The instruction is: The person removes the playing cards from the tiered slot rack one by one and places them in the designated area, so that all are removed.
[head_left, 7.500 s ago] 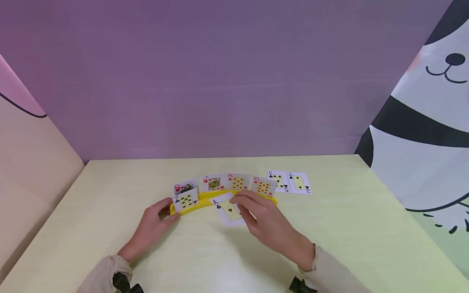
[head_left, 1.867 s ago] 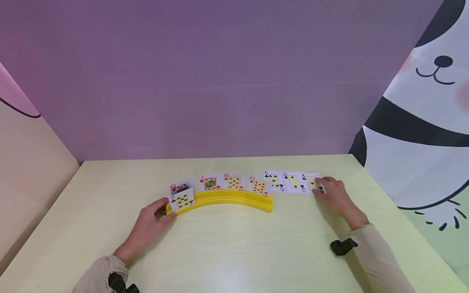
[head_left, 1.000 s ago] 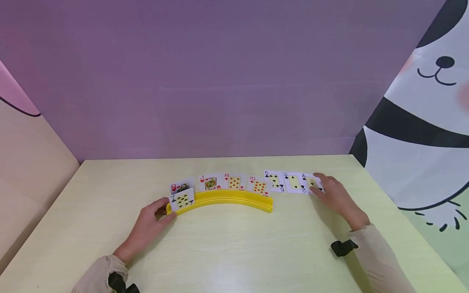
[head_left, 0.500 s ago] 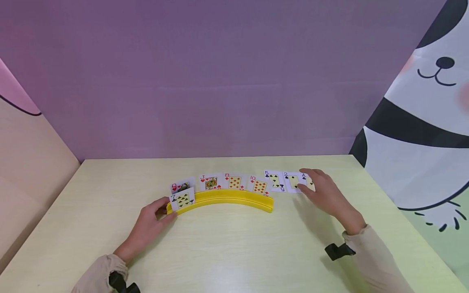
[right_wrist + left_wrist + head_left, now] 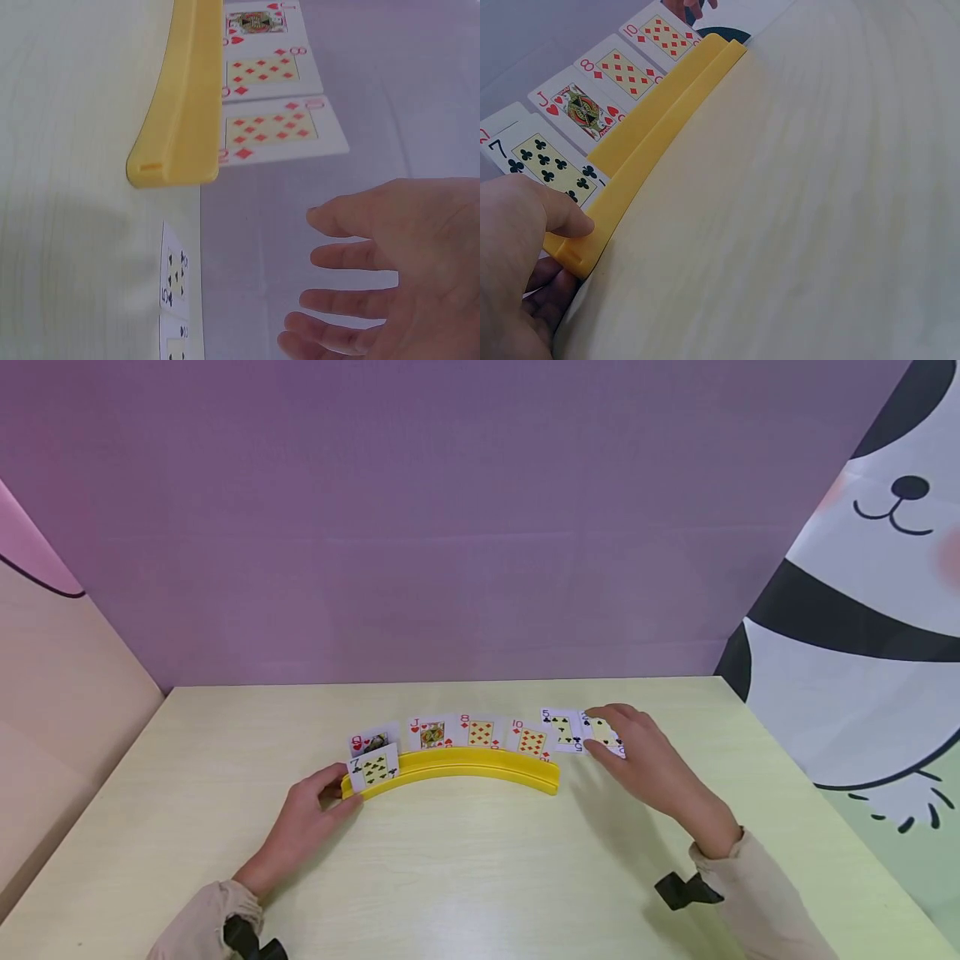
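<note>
My left hand [image 5: 296, 822] grips the left end of a curved yellow playing card holder [image 5: 472, 764], thumb in front and fingers behind. The seven of clubs [image 5: 374, 768] stands in its front slot, partly covering a red queen card [image 5: 371, 741]. Along the back slot stand the jack of hearts [image 5: 432, 734], eight of diamonds [image 5: 481, 732] and ten of diamonds [image 5: 531, 742]. My right hand [image 5: 652, 768] hovers with parted fingers, holding nothing, over a black two [image 5: 602, 732] lying on the table. Beside that lies a black five [image 5: 560, 729]. The ace is hidden behind this hand.
The pale wooden table [image 5: 450, 877] meets a purple backdrop [image 5: 450, 568] along its back edge. A panda print [image 5: 862, 610] covers the right side. Black straps [image 5: 686, 891] sit at the sleeves.
Earlier my right hand carried the ace of clubs from the holder and laid it right of the two. It has since let go and moved left. My left hand stays on the holder.
</note>
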The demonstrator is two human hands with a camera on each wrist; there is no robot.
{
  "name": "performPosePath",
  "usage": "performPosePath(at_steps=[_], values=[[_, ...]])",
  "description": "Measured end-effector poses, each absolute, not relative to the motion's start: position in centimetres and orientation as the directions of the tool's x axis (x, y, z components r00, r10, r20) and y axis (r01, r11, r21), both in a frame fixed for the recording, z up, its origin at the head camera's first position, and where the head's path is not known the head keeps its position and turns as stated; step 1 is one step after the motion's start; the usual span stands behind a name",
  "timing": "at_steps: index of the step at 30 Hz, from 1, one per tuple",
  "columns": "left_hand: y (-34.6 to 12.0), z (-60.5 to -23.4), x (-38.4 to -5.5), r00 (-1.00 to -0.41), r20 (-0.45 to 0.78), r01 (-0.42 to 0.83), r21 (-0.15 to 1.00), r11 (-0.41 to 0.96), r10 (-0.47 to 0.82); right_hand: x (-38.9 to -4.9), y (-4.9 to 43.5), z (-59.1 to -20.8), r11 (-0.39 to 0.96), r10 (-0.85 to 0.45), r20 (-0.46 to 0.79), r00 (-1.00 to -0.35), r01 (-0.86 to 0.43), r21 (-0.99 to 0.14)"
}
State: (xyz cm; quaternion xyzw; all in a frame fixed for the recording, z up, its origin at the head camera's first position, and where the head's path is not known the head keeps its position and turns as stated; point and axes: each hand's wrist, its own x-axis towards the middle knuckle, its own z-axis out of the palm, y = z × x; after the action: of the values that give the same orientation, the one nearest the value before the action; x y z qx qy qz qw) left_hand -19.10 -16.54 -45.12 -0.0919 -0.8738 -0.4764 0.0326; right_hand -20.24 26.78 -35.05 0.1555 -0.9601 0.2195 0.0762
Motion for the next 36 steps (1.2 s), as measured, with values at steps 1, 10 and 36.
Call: performPosePath(at_steps=[1,10,36], values=[[-16.5,-45.2,-19.1,-0.981,0.143,0.191,0.826,0.531,0.131,-20.2,26.6,-35.0,0.85,-0.274,0.221,-0.936,-0.344,-0.399],[-16.6,-45.5,-19.3,-0.979,0.148,0.2,0.827,0.525,0.14,-19.9,26.2,-35.2,0.858,-0.29,0.235,-0.928,-0.361,-0.366],[-16.7,-45.5,-19.4,-0.979,0.146,0.201,0.829,0.522,0.146,-16.9,19.1,-36.1,0.731,-0.463,0.549,-0.695,-0.65,-0.207]])
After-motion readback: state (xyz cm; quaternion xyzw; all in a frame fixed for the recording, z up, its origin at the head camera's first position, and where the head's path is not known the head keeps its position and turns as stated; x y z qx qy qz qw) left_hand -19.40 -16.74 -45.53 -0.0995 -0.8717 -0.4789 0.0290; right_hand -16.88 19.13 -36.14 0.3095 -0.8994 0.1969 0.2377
